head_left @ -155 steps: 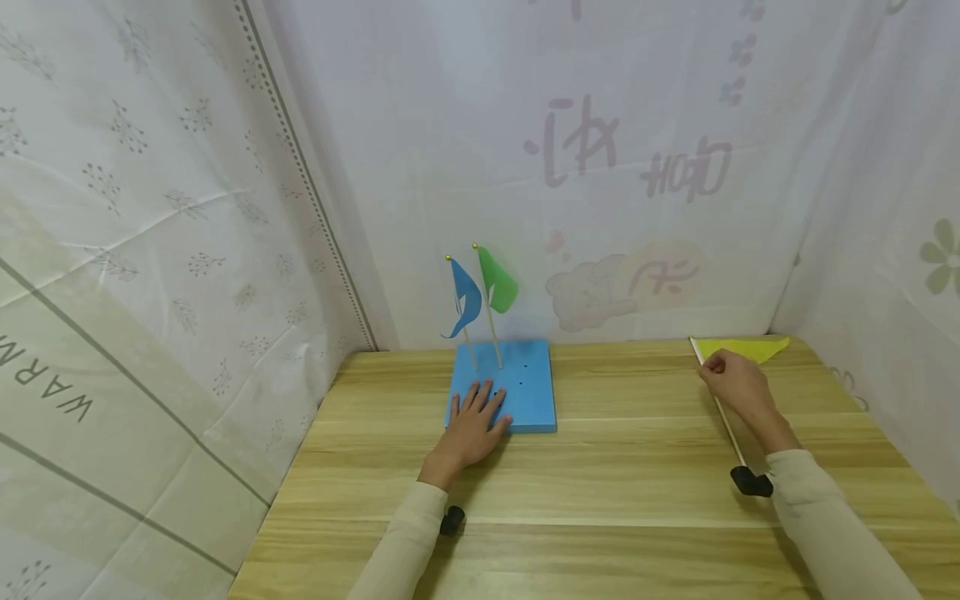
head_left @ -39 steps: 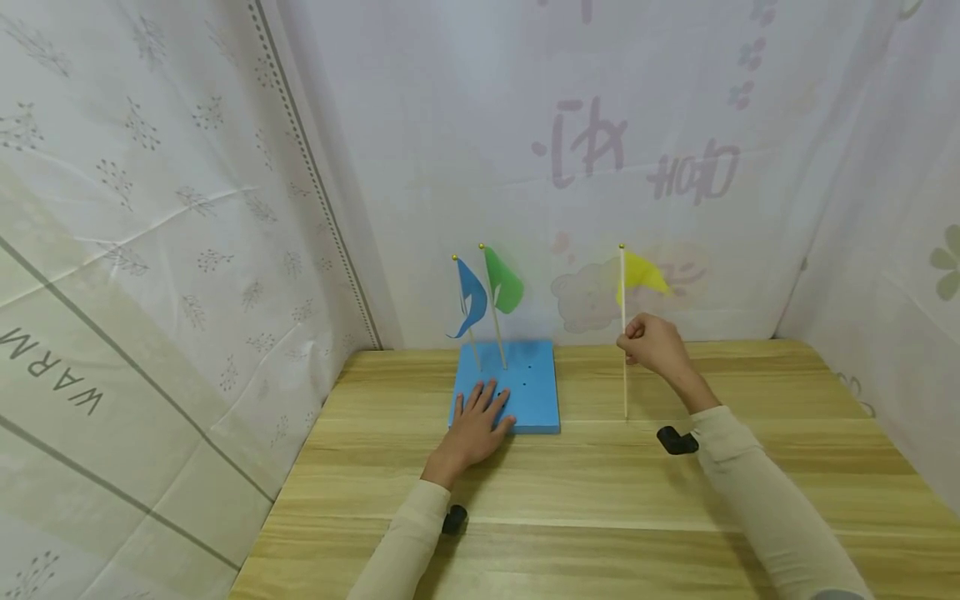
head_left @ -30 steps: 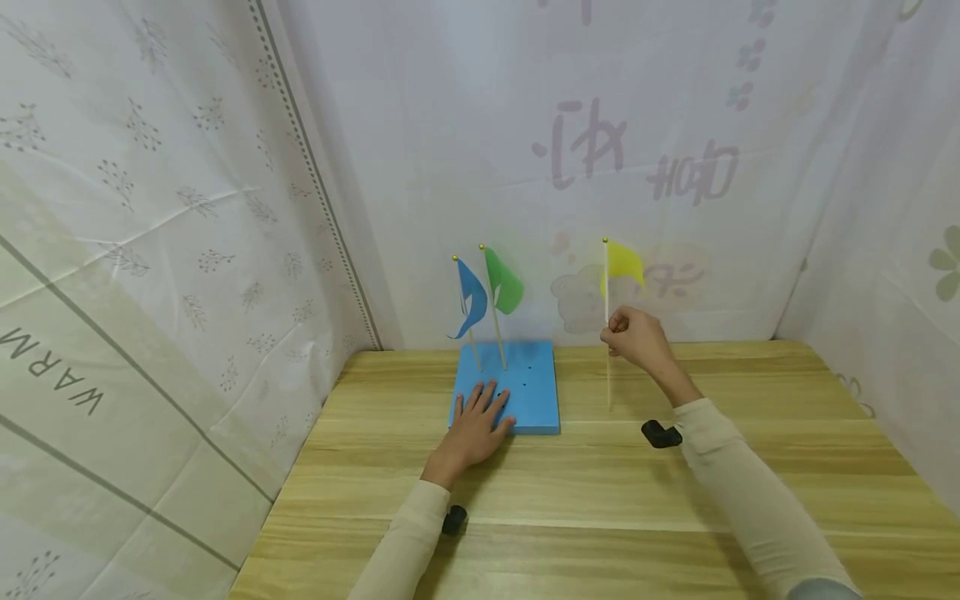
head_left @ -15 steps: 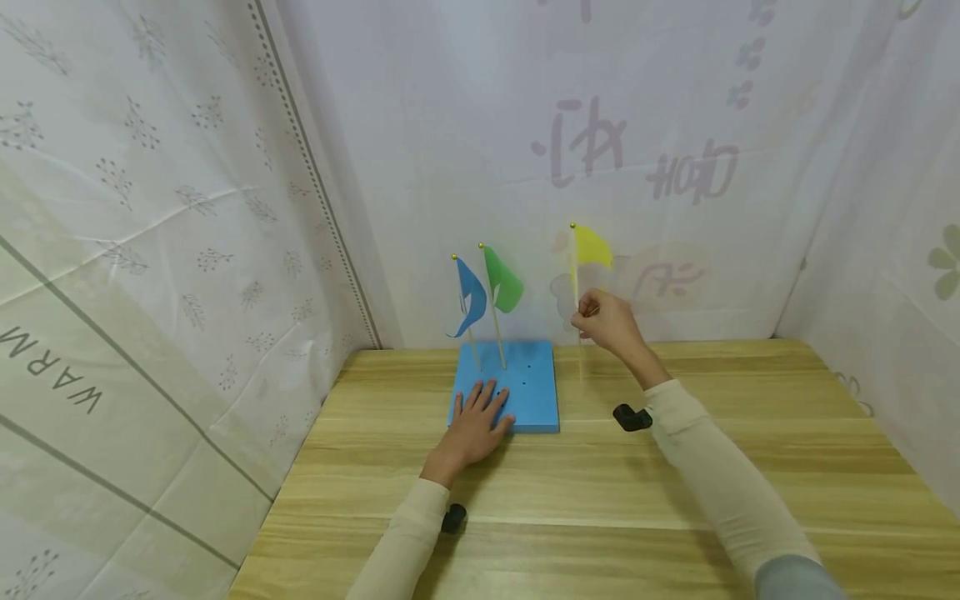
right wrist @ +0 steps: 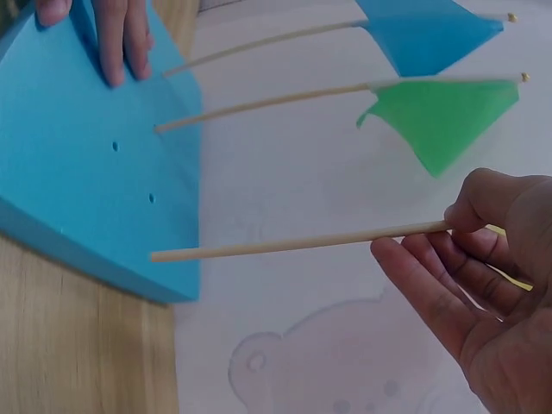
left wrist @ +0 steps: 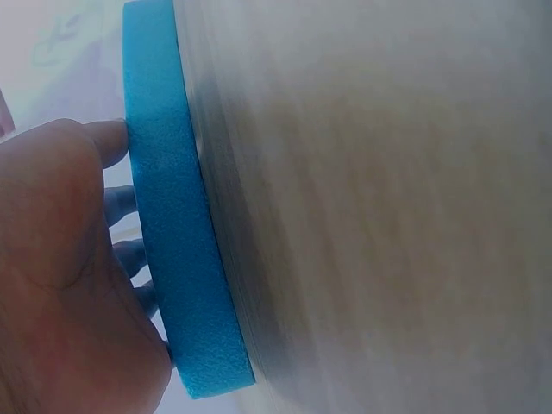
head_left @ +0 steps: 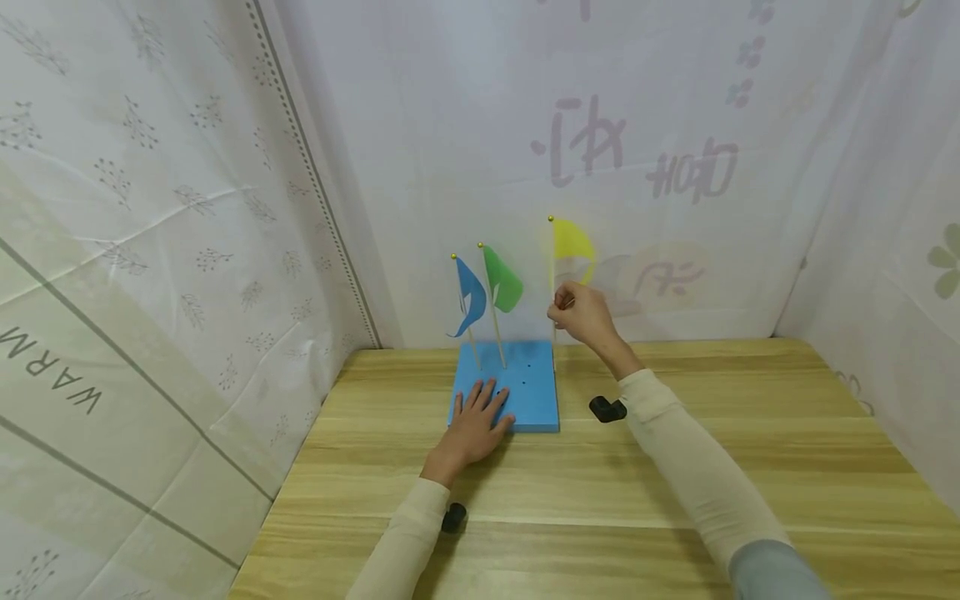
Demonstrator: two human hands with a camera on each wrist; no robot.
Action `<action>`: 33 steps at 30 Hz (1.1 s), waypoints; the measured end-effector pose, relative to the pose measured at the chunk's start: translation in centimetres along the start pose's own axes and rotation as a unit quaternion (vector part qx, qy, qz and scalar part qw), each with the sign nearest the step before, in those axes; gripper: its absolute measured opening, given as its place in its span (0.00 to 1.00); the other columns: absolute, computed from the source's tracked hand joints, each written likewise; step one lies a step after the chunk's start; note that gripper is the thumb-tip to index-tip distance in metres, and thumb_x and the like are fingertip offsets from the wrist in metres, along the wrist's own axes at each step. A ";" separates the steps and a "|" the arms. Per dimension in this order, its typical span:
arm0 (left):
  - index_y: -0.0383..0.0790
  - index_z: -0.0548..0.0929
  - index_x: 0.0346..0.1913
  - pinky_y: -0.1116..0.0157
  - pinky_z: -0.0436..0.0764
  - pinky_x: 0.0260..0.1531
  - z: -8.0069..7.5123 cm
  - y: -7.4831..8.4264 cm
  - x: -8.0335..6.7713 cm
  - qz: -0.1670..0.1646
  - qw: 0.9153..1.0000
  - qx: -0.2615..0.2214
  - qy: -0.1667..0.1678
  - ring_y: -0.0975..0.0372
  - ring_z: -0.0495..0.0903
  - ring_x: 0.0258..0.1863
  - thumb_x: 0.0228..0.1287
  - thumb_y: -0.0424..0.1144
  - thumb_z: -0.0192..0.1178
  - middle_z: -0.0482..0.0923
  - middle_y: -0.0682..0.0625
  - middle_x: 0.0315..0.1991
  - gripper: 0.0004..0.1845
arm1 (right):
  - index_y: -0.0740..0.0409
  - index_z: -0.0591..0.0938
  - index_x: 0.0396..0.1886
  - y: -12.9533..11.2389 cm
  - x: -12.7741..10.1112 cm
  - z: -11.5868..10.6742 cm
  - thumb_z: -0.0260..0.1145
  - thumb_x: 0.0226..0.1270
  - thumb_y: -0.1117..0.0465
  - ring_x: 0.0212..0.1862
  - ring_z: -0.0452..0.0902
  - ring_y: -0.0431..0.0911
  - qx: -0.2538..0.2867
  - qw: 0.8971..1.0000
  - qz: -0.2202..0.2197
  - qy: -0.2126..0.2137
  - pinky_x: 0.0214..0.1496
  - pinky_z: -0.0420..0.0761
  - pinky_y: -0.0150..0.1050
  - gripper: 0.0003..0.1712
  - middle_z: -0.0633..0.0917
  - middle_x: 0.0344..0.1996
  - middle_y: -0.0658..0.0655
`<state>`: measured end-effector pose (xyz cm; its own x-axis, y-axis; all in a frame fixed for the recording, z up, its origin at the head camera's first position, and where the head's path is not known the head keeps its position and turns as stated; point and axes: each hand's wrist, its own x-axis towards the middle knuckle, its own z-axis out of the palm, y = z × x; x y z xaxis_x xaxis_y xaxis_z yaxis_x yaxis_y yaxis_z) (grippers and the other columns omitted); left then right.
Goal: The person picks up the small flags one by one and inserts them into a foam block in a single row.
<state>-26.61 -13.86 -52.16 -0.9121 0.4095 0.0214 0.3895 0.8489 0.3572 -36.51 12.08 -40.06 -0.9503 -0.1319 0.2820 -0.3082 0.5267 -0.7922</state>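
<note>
My right hand (head_left: 587, 315) pinches the stick of a yellow flag (head_left: 572, 240) and holds it upright beside the right edge of a blue foam board (head_left: 536, 404). In the right wrist view the stick's bare lower end (right wrist: 259, 248) is close to the board; whether it touches cannot be told. My left hand (head_left: 474, 429) rests flat on the board's front left part, fingers spread. A blue flag (head_left: 470, 296) and a green flag (head_left: 504, 282) stand in the board, tilted slightly. Small holes (right wrist: 115, 147) show in its top, to the right of the green flag's stick.
The board lies on a wooden table (head_left: 600, 500) near its back edge. Behind it hangs a pale printed curtain (head_left: 420, 167), close to the flags. A black device (head_left: 606, 409) sits at my right wrist, another (head_left: 453, 518) at my left.
My right hand picked up the yellow flag from the table's right side, raised it upright and carried it left to the board. My left hand has stayed on the board.
</note>
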 end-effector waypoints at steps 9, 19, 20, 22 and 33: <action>0.44 0.62 0.85 0.32 0.45 0.82 0.0 -0.2 0.1 0.003 1.000 0.000 0.004 0.41 0.47 0.87 0.87 0.55 0.48 0.50 0.40 0.87 0.33 | 0.60 0.80 0.41 -0.8 0.7 2.2 0.66 0.75 0.63 0.42 0.91 0.56 -0.008 1.000 -0.027 0.001 0.42 0.89 0.48 0.05 0.89 0.43 0.64; 0.43 0.63 0.85 0.30 0.44 0.81 0.3 -0.5 0.3 0.014 1.000 -0.009 0.012 0.39 0.48 0.86 0.86 0.53 0.49 0.51 0.38 0.87 0.33 | 0.62 0.81 0.43 -0.5 1.2 4.1 0.67 0.76 0.64 0.46 0.89 0.58 -0.024 0.998 -0.055 0.011 0.46 0.88 0.51 0.04 0.89 0.42 0.65; 0.43 0.62 0.85 0.31 0.44 0.82 0.3 -0.5 0.3 0.014 1.000 -0.007 0.012 0.39 0.47 0.87 0.86 0.53 0.49 0.51 0.38 0.87 0.34 | 0.62 0.81 0.43 -0.4 1.2 4.3 0.66 0.76 0.64 0.47 0.89 0.58 -0.028 0.998 -0.057 0.011 0.46 0.88 0.52 0.04 0.89 0.42 0.65; 0.43 0.63 0.85 0.30 0.44 0.81 0.3 -0.5 0.4 0.014 1.000 -0.007 0.013 0.39 0.47 0.87 0.86 0.53 0.49 0.51 0.38 0.87 0.33 | 0.61 0.81 0.42 -0.4 1.3 4.5 0.66 0.76 0.64 0.47 0.89 0.57 -0.036 0.997 -0.062 0.011 0.47 0.88 0.52 0.04 0.89 0.42 0.64; 0.50 0.59 0.87 0.33 0.43 0.83 1.0 -1.1 0.5 0.001 1.000 0.002 0.004 0.44 0.43 0.88 0.86 0.61 0.45 0.46 0.45 0.89 0.36 | 0.61 0.82 0.40 0.3 1.4 5.2 0.65 0.76 0.64 0.47 0.89 0.57 -0.042 0.997 -0.063 0.025 0.49 0.89 0.52 0.04 0.89 0.41 0.64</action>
<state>-27.42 -14.28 -53.46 -0.9120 0.4093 0.0291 0.3923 0.8491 0.3537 -38.20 7.65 -42.75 -0.9005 -0.1610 0.4039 -0.4179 0.5773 -0.7015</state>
